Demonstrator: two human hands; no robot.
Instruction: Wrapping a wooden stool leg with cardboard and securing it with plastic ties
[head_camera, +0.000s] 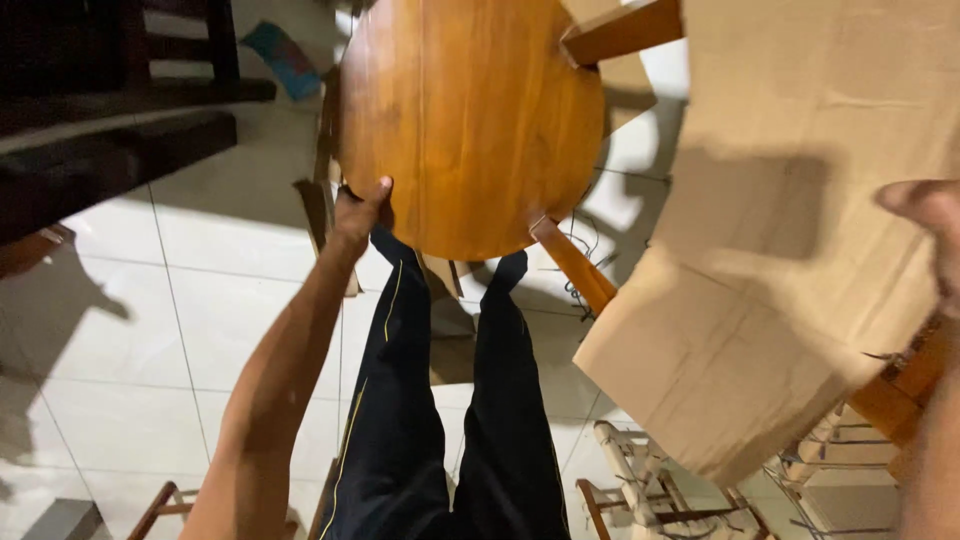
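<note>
My left hand (360, 208) grips the near rim of a round, glossy brown wooden stool seat (470, 120), held up over my legs in black trousers (440, 420). Two lighter wooden legs (575, 262) stick out from the seat's right side. My right hand (935, 235) is blurred at the right edge of the view, lying over a large sheet of brown cardboard (780, 250). Whether its fingers hold the cardboard is not clear. An orange-brown wooden part (905, 385) shows just below that hand.
Dark wooden furniture (100, 130) fills the upper left. White floor tiles (200, 300) lie below. A blue object (285, 55) lies on the floor at the top. Wooden chair frames with woven cord (640, 490) stand at the bottom right, and another frame (160, 508) at the bottom left.
</note>
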